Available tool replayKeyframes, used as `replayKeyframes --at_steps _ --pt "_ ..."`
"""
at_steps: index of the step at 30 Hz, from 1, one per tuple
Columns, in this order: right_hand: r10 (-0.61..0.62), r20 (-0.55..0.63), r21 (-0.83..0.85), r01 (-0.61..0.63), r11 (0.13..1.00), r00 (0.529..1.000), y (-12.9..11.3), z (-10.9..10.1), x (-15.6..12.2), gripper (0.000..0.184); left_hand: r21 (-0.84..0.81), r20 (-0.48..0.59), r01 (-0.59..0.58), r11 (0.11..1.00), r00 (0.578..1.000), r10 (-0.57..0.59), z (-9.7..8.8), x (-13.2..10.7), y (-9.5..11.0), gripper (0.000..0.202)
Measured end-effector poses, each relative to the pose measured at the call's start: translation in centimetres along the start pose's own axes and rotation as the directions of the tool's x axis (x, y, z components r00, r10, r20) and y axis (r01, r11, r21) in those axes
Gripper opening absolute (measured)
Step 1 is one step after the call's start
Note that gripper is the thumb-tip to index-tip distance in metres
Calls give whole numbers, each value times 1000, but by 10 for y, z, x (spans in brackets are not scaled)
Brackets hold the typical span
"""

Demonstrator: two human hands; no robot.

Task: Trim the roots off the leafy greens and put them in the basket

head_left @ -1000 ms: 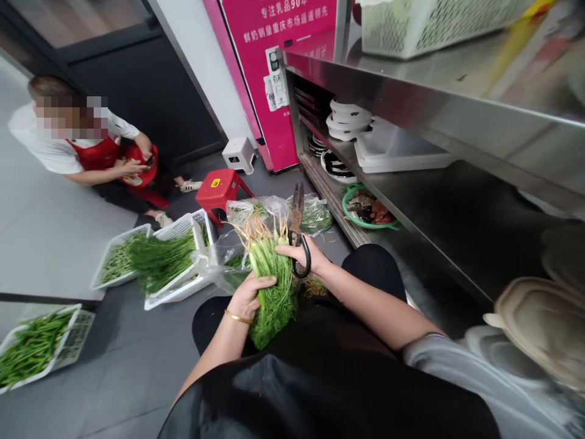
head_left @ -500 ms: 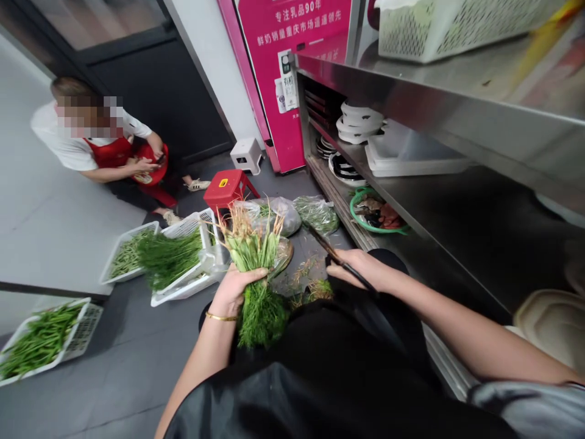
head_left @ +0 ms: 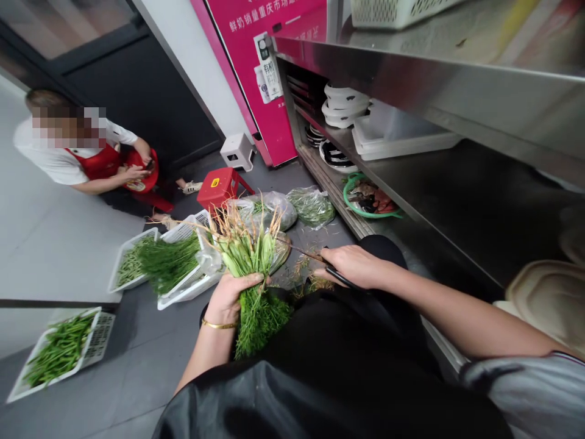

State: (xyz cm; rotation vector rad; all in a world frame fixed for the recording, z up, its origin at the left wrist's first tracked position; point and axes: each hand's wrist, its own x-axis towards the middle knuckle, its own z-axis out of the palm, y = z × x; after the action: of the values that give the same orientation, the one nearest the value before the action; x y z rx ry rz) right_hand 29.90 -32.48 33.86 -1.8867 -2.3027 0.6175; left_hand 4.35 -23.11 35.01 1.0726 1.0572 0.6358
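Observation:
My left hand (head_left: 234,296) is closed around a bunch of feathery green herbs (head_left: 249,259), like dill or fennel. Pale stems and orange-brown roots point up and away from me, while the leafy ends hang down over my lap. In my right hand (head_left: 354,265) is a pair of dark scissors (head_left: 337,276) with black handles. Their thin blades reach left to the right edge of the stems; whether they touch cannot be made out. Root trimmings (head_left: 304,268) lie on the floor between my hands.
White baskets with feathery greens (head_left: 171,259), beans (head_left: 137,262) and green stalks (head_left: 59,353) stand left. Ahead are a red stool (head_left: 218,188) and bagged greens (head_left: 311,207). A steel shelf unit (head_left: 411,79) runs along my right. Another person (head_left: 95,158) sits at back left.
The scissors have swung left, and their tip is now beside the stems. Their blades look closer together. My left hand keeps hold of the bunch; the view has shifted slightly.

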Motion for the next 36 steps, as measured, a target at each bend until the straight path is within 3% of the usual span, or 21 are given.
replayKeyframes --at_steps 11,16,21,28,36 --pt "14 -37 -35 -15 999 999 5 -2 -3 53 -2 99 -4 1000 995 5 3 1 -2 22" --pt "31 -105 -62 -37 997 994 13 0 -8 45 -77 34 27 997 999 -24 -2 2 -6 16" --pt "62 -58 -22 -63 998 996 14 5 -12 39 -153 122 -39 988 991 58 -1 -2 -6 21" --pt "-23 -22 78 24 997 999 16 5 -14 33 -81 77 -16 997 997 22 4 -1 -6 18" --pt "-10 -18 83 12 996 1000 15 6 -18 35 -58 84 6 998 996 -2 2 3 -12 16"
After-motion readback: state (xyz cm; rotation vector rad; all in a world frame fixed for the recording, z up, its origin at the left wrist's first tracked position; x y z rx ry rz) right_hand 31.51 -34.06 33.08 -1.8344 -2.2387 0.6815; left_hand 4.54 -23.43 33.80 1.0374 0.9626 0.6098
